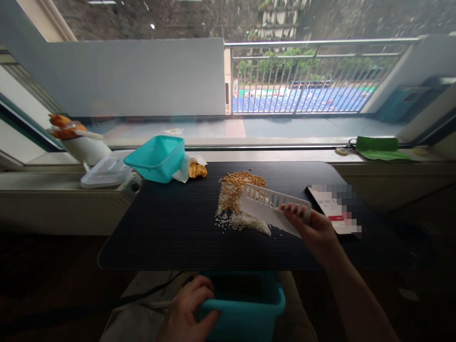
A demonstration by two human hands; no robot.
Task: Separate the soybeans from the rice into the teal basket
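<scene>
My right hand (313, 230) pinches a white slotted scraper (263, 211) at the rice-and-bean pile (231, 192) on the black table (171, 223), left hand (192, 304) gripping the teal bin (245, 311) below the table's near edge.

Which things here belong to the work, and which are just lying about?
Seemingly in the work: slotted white plastic piece (right hand); lower teal bin (left hand); rice; golden beans.
Seemingly lying about: green cloth; translucent lid; tape roll.
</scene>
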